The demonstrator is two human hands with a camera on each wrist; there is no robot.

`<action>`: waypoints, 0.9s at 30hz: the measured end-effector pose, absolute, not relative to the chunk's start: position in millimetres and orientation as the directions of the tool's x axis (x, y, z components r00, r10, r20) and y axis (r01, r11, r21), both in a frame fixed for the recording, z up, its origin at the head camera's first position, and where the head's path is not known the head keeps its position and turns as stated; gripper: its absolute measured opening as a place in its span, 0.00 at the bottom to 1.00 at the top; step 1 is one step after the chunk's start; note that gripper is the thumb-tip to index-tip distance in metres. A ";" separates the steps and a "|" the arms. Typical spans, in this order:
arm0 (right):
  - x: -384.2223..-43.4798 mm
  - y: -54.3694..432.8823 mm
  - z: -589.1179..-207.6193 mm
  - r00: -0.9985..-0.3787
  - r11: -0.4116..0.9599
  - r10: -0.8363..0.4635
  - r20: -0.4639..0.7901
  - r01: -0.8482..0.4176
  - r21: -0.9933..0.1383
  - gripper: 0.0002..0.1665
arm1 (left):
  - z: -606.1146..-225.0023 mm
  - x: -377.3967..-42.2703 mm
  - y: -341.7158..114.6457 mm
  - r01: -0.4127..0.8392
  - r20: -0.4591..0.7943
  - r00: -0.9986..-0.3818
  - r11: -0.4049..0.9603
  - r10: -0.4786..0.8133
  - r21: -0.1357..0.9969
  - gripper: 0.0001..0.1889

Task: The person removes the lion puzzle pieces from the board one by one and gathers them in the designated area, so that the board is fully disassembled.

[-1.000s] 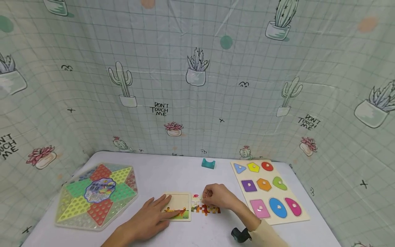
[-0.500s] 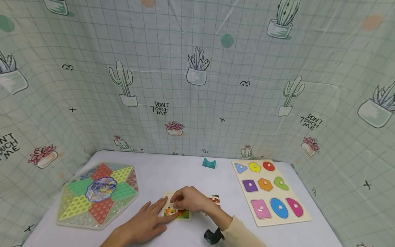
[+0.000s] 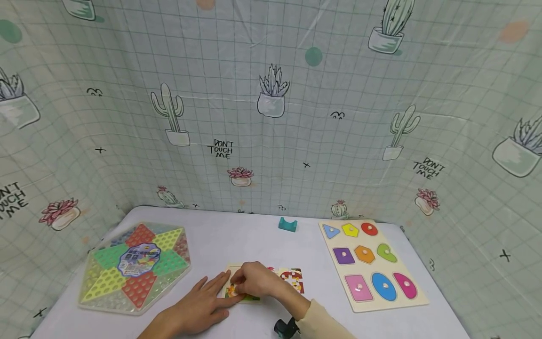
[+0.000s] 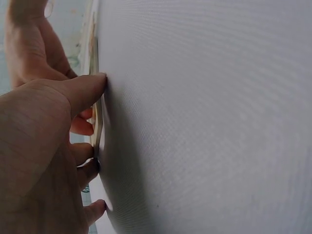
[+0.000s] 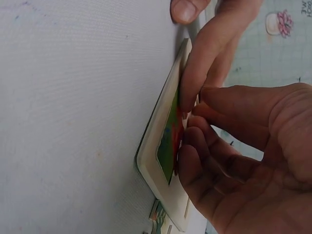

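Observation:
In the head view, a small wooden puzzle tray (image 3: 234, 266) lies near the table's front, partly filled with colourful jigsaw pieces. My left hand (image 3: 200, 305) rests on its left side, fingers spread and straight, with one finger across the picture. Over the tray, my right hand (image 3: 257, 281) has thumb and index finger together, pinching a puzzle piece that the fingers mostly hide. From the right wrist view, the tray's pale rim (image 5: 151, 161) and a green and red picture part (image 5: 169, 141) show beneath the fingertips. Loose jigsaw pieces (image 3: 294, 278) lie just right of the tray.
A hexagonal Chinese checkers board (image 3: 139, 268) lies at the left. On the right is a shape-peg board (image 3: 370, 263) with knobbed pieces. A teal curved block (image 3: 288, 225) stands at the back. A patterned cloth (image 3: 271, 141) hangs behind the table.
My right hand has moved left from the loose pieces to above the tray with a puzzle piece, then shifted slightly there. My left hand has stayed on the tray.

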State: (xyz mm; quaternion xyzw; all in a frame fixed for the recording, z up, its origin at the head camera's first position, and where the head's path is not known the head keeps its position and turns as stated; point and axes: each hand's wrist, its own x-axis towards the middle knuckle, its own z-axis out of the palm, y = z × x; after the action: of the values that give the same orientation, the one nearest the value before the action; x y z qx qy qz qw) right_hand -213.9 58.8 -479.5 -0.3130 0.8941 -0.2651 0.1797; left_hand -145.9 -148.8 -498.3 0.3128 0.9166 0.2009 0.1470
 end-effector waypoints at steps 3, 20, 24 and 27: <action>-213.3 58.9 -480.0 -0.743 0.666 -0.650 -0.158 -0.457 -0.590 0.12 | -498.7 -145.5 -149.7 0.518 -0.138 -0.758 0.717 0.637 0.465 0.23; -209.9 58.3 -485.2 -0.759 0.642 -0.641 -0.110 -0.452 -0.620 0.08 | -499.6 -146.2 -149.6 0.513 -0.142 -0.761 0.722 0.633 0.465 0.23; -209.7 58.7 -486.2 -0.763 0.634 -0.638 -0.107 -0.441 -0.635 0.07 | -499.4 -146.5 -148.9 0.511 -0.143 -0.762 0.722 0.631 0.466 0.23; -211.0 59.1 -488.3 -0.762 0.623 -0.639 -0.106 -0.432 -0.652 0.07 | -499.5 -146.6 -148.7 0.509 -0.145 -0.762 0.723 0.631 0.467 0.23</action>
State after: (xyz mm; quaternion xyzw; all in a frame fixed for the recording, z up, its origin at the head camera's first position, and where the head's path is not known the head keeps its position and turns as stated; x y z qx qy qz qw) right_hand -211.0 59.1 -488.3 -0.3022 0.8854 -0.3116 0.1660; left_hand -146.6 -148.7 -499.5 0.3110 0.9163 0.2042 0.1485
